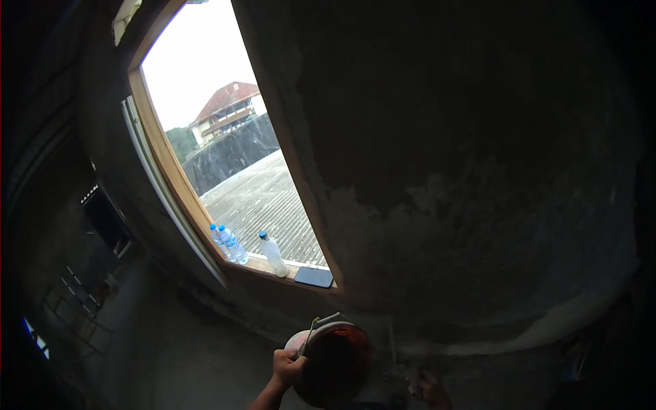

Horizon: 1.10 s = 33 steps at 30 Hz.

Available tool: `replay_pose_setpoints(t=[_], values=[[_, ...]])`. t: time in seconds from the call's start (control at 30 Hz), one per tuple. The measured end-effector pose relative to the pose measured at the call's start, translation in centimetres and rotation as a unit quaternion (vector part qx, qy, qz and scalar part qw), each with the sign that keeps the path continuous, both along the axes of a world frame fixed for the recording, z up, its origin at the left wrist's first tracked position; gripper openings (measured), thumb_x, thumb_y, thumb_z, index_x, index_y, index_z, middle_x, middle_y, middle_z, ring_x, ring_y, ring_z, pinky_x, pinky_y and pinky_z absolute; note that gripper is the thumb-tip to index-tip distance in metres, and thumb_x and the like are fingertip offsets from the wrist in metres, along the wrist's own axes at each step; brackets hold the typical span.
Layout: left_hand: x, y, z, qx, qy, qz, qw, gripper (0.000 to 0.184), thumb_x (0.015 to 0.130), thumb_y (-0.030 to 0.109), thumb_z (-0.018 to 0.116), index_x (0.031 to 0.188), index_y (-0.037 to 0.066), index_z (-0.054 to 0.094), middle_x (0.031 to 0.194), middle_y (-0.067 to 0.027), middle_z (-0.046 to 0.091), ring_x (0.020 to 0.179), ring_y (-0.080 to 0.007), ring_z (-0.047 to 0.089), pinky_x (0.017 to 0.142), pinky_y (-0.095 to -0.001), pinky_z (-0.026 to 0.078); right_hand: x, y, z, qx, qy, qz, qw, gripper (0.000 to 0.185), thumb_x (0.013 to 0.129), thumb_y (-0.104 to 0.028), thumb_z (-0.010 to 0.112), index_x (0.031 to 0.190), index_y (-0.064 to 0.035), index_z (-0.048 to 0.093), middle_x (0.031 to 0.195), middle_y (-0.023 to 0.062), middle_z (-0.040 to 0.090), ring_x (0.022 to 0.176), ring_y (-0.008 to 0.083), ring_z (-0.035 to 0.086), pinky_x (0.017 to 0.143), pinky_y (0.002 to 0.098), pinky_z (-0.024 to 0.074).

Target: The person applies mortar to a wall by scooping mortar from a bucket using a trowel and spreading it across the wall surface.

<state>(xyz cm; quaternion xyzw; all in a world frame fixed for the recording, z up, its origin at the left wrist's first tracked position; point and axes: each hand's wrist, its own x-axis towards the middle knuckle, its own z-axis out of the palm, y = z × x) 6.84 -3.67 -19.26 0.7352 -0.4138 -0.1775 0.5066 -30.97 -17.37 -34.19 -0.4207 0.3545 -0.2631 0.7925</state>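
My left hand (pixel 290 367) is closed on the bucket (pixel 296 340), low centre, its reddish mouth turned toward my camera; whether it grips rim or handle I cannot tell. Right hand (pixel 432 391): in shadow, right of the bucket and apart from it, fingers bent beside a dim grey object; hold on it unclear to me. Beyond, the dark wall (pixel 478 191). On the sill (pixel 256 263): phone (pixel 313 277), one bottle (pixel 273 256), then two paired bottles (pixel 234 246). Outside: corrugated roof (pixel 263 201), then a red-roofed house (pixel 227 113).
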Motion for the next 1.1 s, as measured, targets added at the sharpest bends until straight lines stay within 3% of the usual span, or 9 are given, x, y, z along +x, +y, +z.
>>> replay_pose_setpoints(t=[0.07, 0.13, 0.17, 0.23, 0.3, 0.47, 0.57, 0.73, 1.1], values=[[-0.8, -0.2, 0.7, -0.032, 0.019, -0.002, 0.999, 0.027, 0.076, 0.006, 0.066, 0.054, -0.002, 0.054, 0.050, 0.0075, 0.047, 0.048, -0.0011, 0.045, 0.040, -0.0267, 0.033, -1.2, -0.2, 1.6, 0.004, 0.036, 0.022, 0.999, 0.031, 0.098, -0.029, 0.070, 0.111, -0.0007, 0.069, 0.079, 0.0076, 0.068, 0.068, 0.0157, 0.064, 0.064, 0.0323, 0.0534], [-2.1, -0.5, 3.1, -0.075, 0.005, 0.004, 0.997, 0.025, 0.076, 0.006, 0.067, 0.056, -0.003, 0.053, 0.053, 0.0078, 0.046, 0.050, -0.0017, 0.044, 0.041, -0.0282, 0.033, -1.5, -0.4, 8.9, -0.131, 0.140, 0.085, 0.978, 0.041, 0.091, -0.029, 0.080, 0.118, -0.0001, 0.070, 0.087, 0.0084, 0.071, 0.075, 0.0162, 0.068, 0.070, 0.0339, 0.0568], [-1.0, 0.0, 1.5, -0.079, -0.013, 0.002, 0.997, 0.026, 0.075, 0.007, 0.068, 0.057, -0.002, 0.052, 0.054, 0.0074, 0.044, 0.052, -0.0019, 0.043, 0.042, -0.0287, 0.032, -1.8, -1.6, 7.9, -0.186, 0.172, 0.149, 0.956, 0.053, 0.082, -0.028, 0.088, 0.123, 0.0011, 0.070, 0.098, 0.0120, 0.074, 0.085, 0.0227, 0.072, 0.081, 0.0375, 0.0582], [-2.2, -0.2, 3.1, -0.098, -0.013, 0.025, 0.995, 0.031, 0.077, 0.009, 0.067, 0.058, 0.001, 0.045, 0.055, 0.0056, 0.039, 0.053, -0.0034, 0.037, 0.044, -0.0296, 0.029, -1.0, -2.2, 9.7, -0.393, 0.181, 0.148, 0.889, 0.053, 0.080, -0.027, 0.088, 0.122, 0.0014, 0.070, 0.108, 0.0182, 0.075, 0.097, 0.0312, 0.073, 0.091, 0.0396, 0.0564], [-2.7, -0.3, 3.0, -0.136, -0.003, 0.020, 0.991, 0.031, 0.080, 0.007, 0.066, 0.060, 0.002, 0.042, 0.057, 0.0053, 0.039, 0.054, -0.0037, 0.035, 0.046, -0.0296, 0.027, 0.9, -3.2, 11.7, -0.403, 0.153, 0.185, 0.883, 0.053, 0.077, -0.023, 0.087, 0.121, 0.0005, 0.071, 0.114, 0.0231, 0.073, 0.109, 0.0382, 0.071, 0.098, 0.0412, 0.0537], [-4.7, 0.5, 4.0, -0.153, 0.057, 0.028, 0.986, 0.024, 0.082, 0.007, 0.064, 0.064, -0.001, 0.049, 0.061, 0.0048, 0.047, 0.056, -0.0041, 0.039, 0.049, -0.0276, 0.030, 8.0, -2.5, 15.8, -0.481, 0.161, 0.127, 0.852, 0.047, 0.084, -0.018, 0.079, 0.128, -0.0037, 0.068, 0.112, 0.0212, 0.072, 0.101, 0.0404, 0.072, 0.088, 0.0443, 0.0574], [-3.3, 0.2, 3.5, -0.174, 0.019, -0.008, 0.985, 0.023, 0.081, 0.010, 0.064, 0.066, -0.002, 0.052, 0.062, 0.0027, 0.051, 0.056, -0.0054, 0.042, 0.050, -0.0268, 0.032, 11.7, -2.6, 15.0, -0.576, 0.221, 0.115, 0.778, 0.048, 0.087, -0.022, 0.076, 0.133, -0.0122, 0.065, 0.106, 0.0159, 0.068, 0.090, 0.0393, 0.072, 0.077, 0.0466, 0.0593], [-2.6, -0.2, 4.5, -0.222, -0.024, -0.020, 0.975, 0.028, 0.076, 0.012, 0.065, 0.062, 0.001, 0.043, 0.058, 0.0017, 0.044, 0.053, -0.0069, 0.034, 0.048, -0.0300, 0.024, 13.7, -1.6, 14.3, -0.640, 0.180, 0.228, 0.711, 0.044, 0.090, -0.026, 0.071, 0.134, -0.0256, 0.065, 0.102, 0.0139, 0.063, 0.078, 0.0358, 0.072, 0.066, 0.0490, 0.0596], [0.2, 0.0, 6.0, -0.226, -0.091, -0.040, 0.969, 0.030, 0.070, 0.010, 0.063, 0.059, 0.003, 0.037, 0.055, -0.0002, 0.037, 0.049, -0.0119, 0.031, 0.049, -0.0332, 0.021, 14.9, -3.1, 16.4, -0.601, 0.247, 0.306, 0.696, 0.038, 0.093, -0.029, 0.066, 0.131, -0.0219, 0.065, 0.098, 0.0162, 0.068, 0.080, 0.0384, 0.071, 0.074, 0.0504, 0.0596]])
